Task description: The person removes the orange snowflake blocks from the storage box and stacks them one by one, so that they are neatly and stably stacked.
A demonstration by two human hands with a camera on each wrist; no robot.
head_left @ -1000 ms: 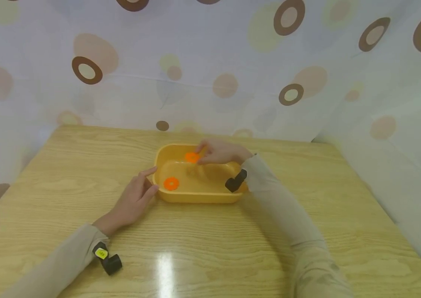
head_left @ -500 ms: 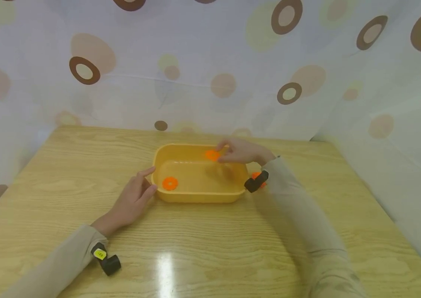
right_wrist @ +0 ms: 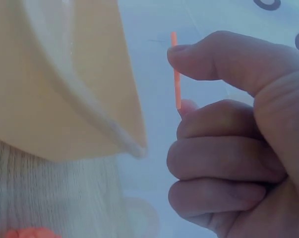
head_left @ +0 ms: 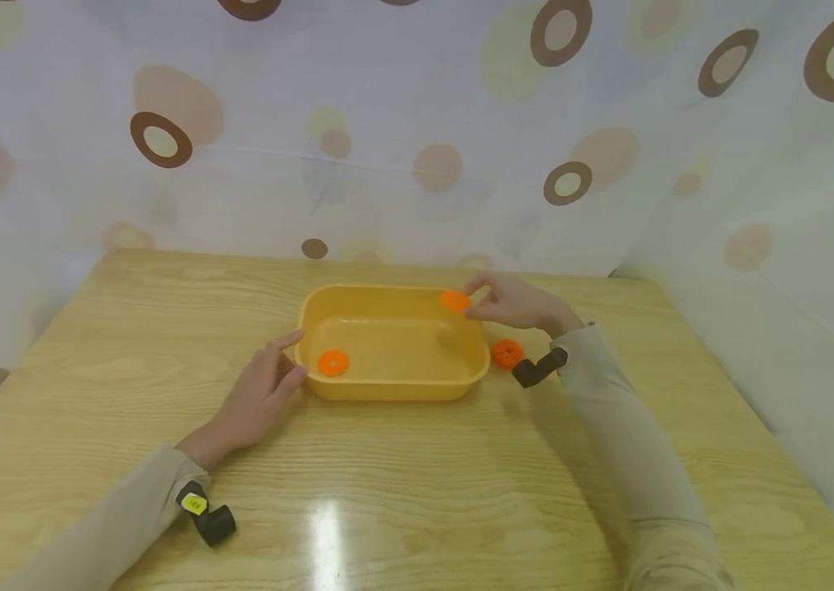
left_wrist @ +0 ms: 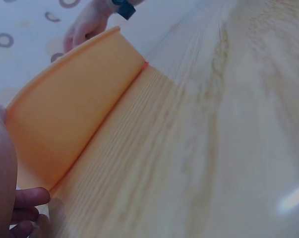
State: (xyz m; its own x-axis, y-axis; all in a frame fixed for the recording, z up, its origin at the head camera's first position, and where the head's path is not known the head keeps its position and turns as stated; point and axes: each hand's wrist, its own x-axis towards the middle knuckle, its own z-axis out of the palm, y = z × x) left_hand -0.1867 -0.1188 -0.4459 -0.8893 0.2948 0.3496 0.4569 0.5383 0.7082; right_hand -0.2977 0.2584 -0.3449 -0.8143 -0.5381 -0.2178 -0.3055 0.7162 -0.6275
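A yellow plastic basin (head_left: 395,390) stands on the wooden table. My left hand (head_left: 258,398) rests against its left end, with index finger and thumb touching the rim; in the left wrist view some fingers are curled beside the basin's wall (left_wrist: 80,104). Above the back right corner, my right hand (head_left: 516,302) pinches an orange flower-shaped disc (head_left: 455,301) between thumb and index finger. The right wrist view shows this thin disc (right_wrist: 177,89) edge-on, its other fingers curled in. Another orange flower-shaped disc (head_left: 333,363), with a central hole, lies inside the basin at front left.
Just right of the basin, on the table (head_left: 387,460), sits a thicker orange scalloped piece (head_left: 508,354), perhaps a stack of discs. A patterned white curtain (head_left: 380,148) hangs behind and at the sides. Both wrists wear black cameras.
My right hand has moved right with the pinched disc, from over the middle of the basin to its back right corner. This uncovers the orange piece beside the basin. The left hand stays put.
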